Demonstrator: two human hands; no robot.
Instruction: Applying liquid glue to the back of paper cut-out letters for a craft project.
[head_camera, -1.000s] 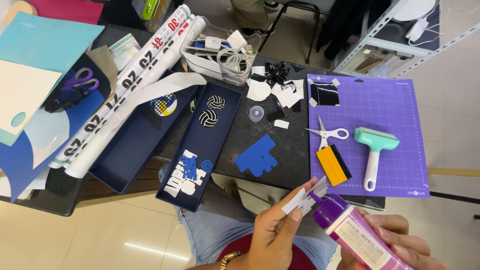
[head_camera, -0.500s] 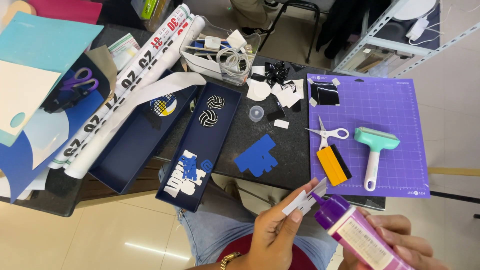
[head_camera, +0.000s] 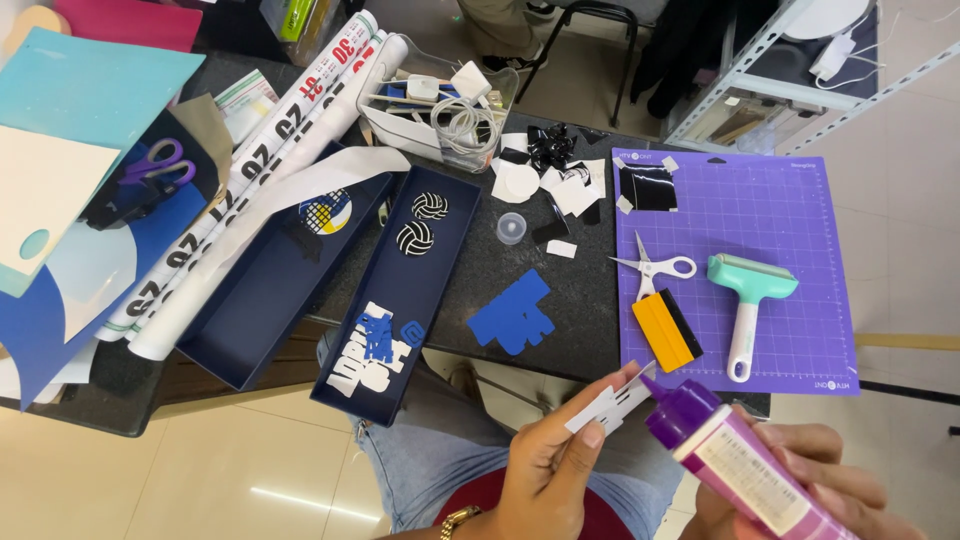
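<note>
- Small white paper cut-out (head_camera: 612, 405), a narrow strip with a notched edge, sits low in the view, pinched between the thumb and fingers of the left hand (head_camera: 548, 462), in front of the table's near edge and above the person's lap.
- The left hand is closed on the cut-out; a gold wristband (head_camera: 458, 520) shows at its wrist.
- Purple-capped glue bottle with a pale label (head_camera: 725, 460) is gripped by the right hand (head_camera: 800, 480), fingers wrapped round its body; its pointed nozzle touches or nearly touches the end of the cut-out.
- Just beyond the hands lies a purple gridded cutting mat (head_camera: 790, 215) on the dark stone table (head_camera: 590, 290). On the mat rest an orange scraper with a black edge (head_camera: 667, 330), small white-handled scissors (head_camera: 655, 268), a mint-green hand roller (head_camera: 748, 300) and a black square of vinyl (head_camera: 648, 186).
- Left of the mat lies a blue cut-out shape (head_camera: 514, 314), with a small clear plastic cup (head_camera: 511, 228) and white and black paper scraps (head_camera: 545, 175) farther back.
- Farther left, two long navy box trays: one (head_camera: 400, 300) holds two volleyball stickers (head_camera: 421, 222) and blue and white letters; the other (head_camera: 270, 290) holds a round sticker.
- White printed rolls (head_camera: 250, 170) and purple-handled scissors (head_camera: 155, 168) lie at the far left.
</note>
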